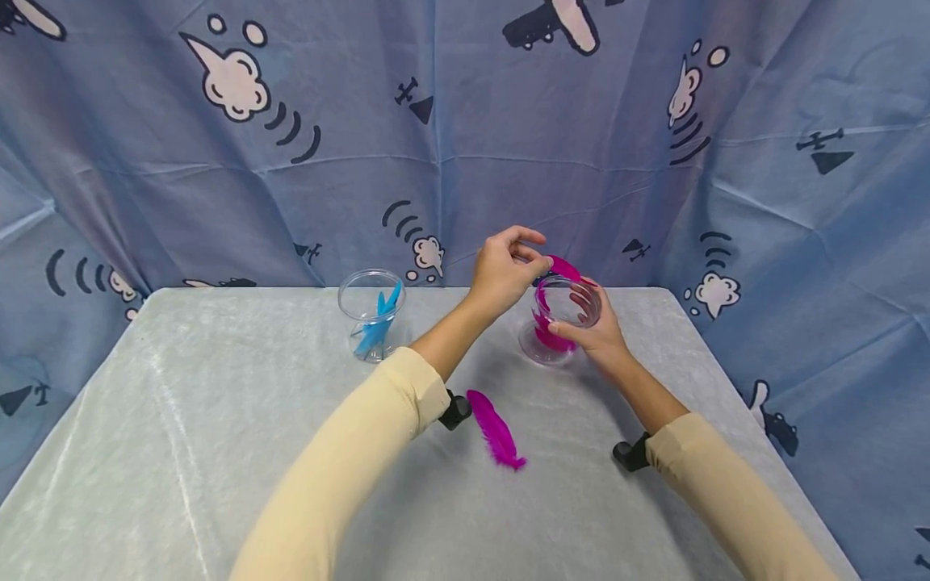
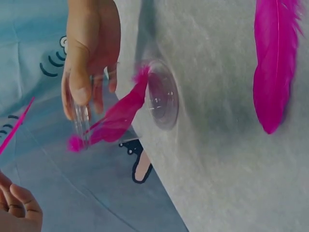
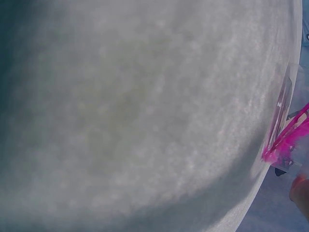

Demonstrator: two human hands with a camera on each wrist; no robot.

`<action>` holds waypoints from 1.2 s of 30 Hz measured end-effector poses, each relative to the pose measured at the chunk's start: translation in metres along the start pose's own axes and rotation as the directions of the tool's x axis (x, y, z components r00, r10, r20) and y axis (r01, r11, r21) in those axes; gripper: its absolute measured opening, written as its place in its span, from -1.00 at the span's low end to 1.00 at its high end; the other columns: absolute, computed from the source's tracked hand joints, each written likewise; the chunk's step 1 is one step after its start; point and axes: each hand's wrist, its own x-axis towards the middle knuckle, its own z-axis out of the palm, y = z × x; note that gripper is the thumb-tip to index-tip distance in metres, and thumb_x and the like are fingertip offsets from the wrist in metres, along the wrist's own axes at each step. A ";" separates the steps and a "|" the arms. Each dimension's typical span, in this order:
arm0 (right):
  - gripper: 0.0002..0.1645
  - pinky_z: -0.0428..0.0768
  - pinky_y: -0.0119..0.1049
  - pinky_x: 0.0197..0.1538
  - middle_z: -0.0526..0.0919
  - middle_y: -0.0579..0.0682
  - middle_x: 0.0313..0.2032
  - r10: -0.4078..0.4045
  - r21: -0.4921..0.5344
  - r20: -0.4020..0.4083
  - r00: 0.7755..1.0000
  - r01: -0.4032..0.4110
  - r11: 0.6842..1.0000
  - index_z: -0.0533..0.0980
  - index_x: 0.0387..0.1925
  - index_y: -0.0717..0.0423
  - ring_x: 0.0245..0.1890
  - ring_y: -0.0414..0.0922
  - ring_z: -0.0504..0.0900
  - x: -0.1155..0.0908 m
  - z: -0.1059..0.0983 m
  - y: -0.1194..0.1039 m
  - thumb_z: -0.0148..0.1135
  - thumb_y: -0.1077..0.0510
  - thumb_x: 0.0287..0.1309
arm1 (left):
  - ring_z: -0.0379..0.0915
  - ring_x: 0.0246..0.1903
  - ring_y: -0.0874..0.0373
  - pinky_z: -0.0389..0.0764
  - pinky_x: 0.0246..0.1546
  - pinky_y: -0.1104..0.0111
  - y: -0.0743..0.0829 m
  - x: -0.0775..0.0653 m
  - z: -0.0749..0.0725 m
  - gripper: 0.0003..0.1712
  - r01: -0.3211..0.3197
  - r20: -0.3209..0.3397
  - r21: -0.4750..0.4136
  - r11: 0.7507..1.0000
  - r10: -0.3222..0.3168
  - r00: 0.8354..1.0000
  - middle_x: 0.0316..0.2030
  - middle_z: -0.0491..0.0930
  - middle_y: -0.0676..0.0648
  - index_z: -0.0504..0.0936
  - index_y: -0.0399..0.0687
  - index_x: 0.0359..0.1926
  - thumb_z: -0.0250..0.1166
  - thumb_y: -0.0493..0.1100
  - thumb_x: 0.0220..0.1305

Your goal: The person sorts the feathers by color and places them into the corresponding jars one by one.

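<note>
My left hand (image 1: 508, 266) pinches a magenta feather (image 1: 565, 268) by one end, just above the mouth of a clear plastic cup (image 1: 533, 352). My right hand (image 1: 601, 329) grips that cup near its rim, thumb at the front and fingers behind. Inside the cup is another magenta feather (image 2: 118, 118), leaning from base to rim in the left wrist view. That view also has the pinched feather (image 2: 17, 128) above the left fingers at its left edge. The right wrist view catches only the cup's base (image 3: 280, 108) and some magenta at its right edge.
A second clear cup (image 1: 347, 305) holding blue feathers (image 1: 376, 329) stands at the back, left of my left forearm. One loose magenta feather (image 1: 496, 428) lies on the grey cloth-covered table (image 1: 218, 452) between the forearms. A blue patterned curtain (image 1: 465, 129) hangs behind the table.
</note>
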 end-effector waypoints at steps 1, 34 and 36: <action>0.06 0.01 0.17 0.47 0.14 0.18 0.47 -0.002 -0.001 0.000 1.000 0.002 1.000 -0.05 0.51 0.06 0.48 0.09 0.08 0.000 0.000 0.000 0.40 0.30 0.16 | 0.62 -0.42 0.14 0.63 -0.33 0.43 -0.001 0.000 0.002 -0.74 0.003 -0.004 0.000 1.000 -0.003 1.000 -0.41 0.67 -0.09 0.64 -0.21 -0.06 0.41 -0.29 0.22; 0.02 -0.03 0.14 0.48 0.12 0.21 0.46 -0.049 0.081 0.014 0.999 0.048 0.996 -0.02 0.48 0.13 0.47 0.13 0.07 0.002 0.001 0.004 0.33 0.45 0.13 | 0.49 -0.49 0.27 0.43 -0.52 0.50 -0.040 -0.016 0.041 -0.82 0.057 0.066 0.255 0.965 -0.077 0.995 -0.47 0.68 0.06 0.71 -0.12 -0.17 0.45 -0.27 0.18; 0.01 -0.02 0.12 0.49 0.13 0.20 0.46 -0.046 0.072 0.013 0.999 0.045 0.996 -0.01 0.48 0.12 0.47 0.11 0.07 0.001 0.000 0.004 0.34 0.41 0.15 | 0.51 -0.45 0.28 0.44 -0.50 0.52 -0.042 -0.017 0.041 -0.85 0.054 0.074 0.257 0.965 -0.076 0.994 -0.43 0.71 0.03 0.72 -0.11 -0.19 0.44 -0.28 0.19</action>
